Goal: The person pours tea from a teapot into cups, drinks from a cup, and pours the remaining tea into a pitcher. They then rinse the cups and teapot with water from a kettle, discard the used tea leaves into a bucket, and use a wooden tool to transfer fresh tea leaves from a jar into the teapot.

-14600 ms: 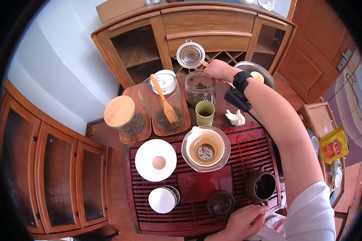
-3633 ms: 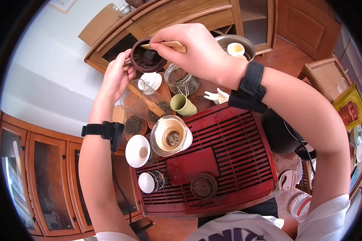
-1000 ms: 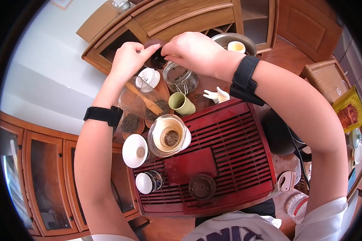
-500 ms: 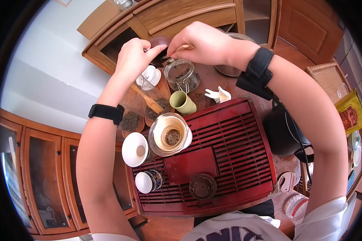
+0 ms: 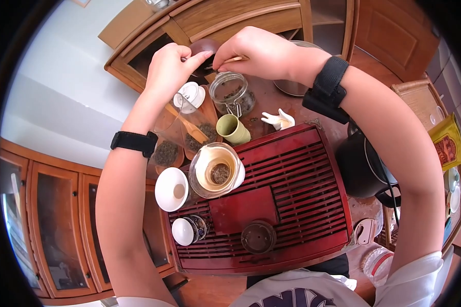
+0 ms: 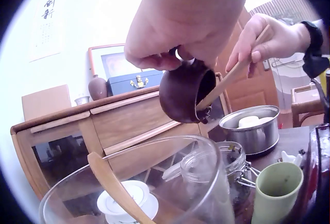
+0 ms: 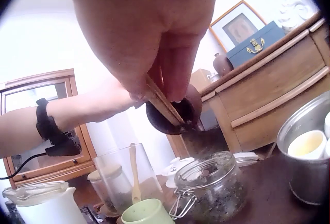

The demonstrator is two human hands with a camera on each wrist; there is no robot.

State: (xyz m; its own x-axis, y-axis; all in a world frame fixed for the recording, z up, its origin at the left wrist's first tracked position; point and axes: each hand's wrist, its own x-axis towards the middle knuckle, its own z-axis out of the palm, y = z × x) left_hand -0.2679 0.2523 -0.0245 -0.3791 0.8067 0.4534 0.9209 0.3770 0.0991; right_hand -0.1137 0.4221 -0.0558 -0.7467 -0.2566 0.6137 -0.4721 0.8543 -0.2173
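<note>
My left hand grips a dark brown clay teapot near its handle, holding it up on its side with the mouth facing right and downward. My right hand pinches a flat wooden stick, whose far end reaches into the pot's mouth. Dark wet bits cling at the pot's lower rim. Beneath the pot stands an open glass clip-top jar with dark leaves inside. The teapot's round lid lies on the red slatted tea tray.
Near the jar are a green cup, a tall glass canister with a wooden scoop, and a white hand-shaped figurine. A glass pitcher with a strainer and white cups stand left. A black kettle is right, a metal bowl behind.
Earlier the teapot stood on the tray and my right hand held a strainer. Since then the pot has been lifted and tipped sideways over the jar, stick inside. Lately the hands shifted slightly.
</note>
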